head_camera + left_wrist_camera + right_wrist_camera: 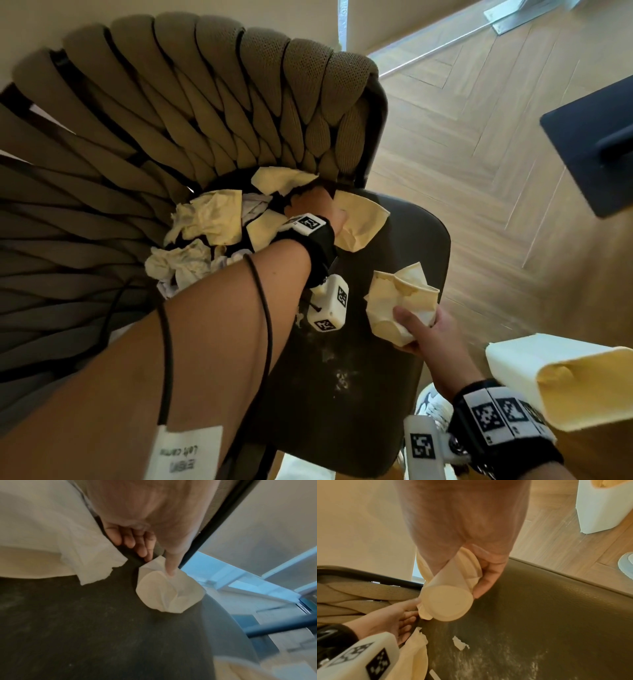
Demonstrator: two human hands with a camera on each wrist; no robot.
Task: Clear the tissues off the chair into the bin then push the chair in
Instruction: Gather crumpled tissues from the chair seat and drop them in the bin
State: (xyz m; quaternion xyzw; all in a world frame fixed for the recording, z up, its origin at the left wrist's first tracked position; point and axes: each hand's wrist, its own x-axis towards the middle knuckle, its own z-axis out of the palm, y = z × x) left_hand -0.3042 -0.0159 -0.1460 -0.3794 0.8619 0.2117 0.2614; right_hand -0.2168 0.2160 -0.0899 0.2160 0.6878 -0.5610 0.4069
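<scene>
The chair [359, 342] occupies the centre of the head view; its woven strap backrest [154, 120] curves across the left and top, and its dark seat carries pale scuffs and a small torn paper scrap [459, 643]; at the far left of the seat, against the base of the backrest, lies a heap of crumpled tissues [195, 240]; the left forearm crosses over this heap with a black cable [267, 325] running along it and a marker-tagged wristband [310, 226] at the wrist; the left hand [137, 543] reaches into the rear corner of the seat, where its index finger and thumb pinch the corner of one flat tissue [168, 595]; the remaining fingers [128, 539] are extended and lie loose against the seat's back edge; the body of that tissue rests on the seat just in front of the backrest frame; further right, near the seat's right edge, the right hand [424, 329] grips a bunched tissue wad [400, 305], fingers and thumb curled round it; the wad is lifted clear of the seat surface; at the far right, the white bin [555, 380] stands on the herringbone wood floor [479, 154] beside the chair, open at the top; its contents cannot be determined; a dark flat furniture base [596, 147] rests on the floor at the upper right.
</scene>
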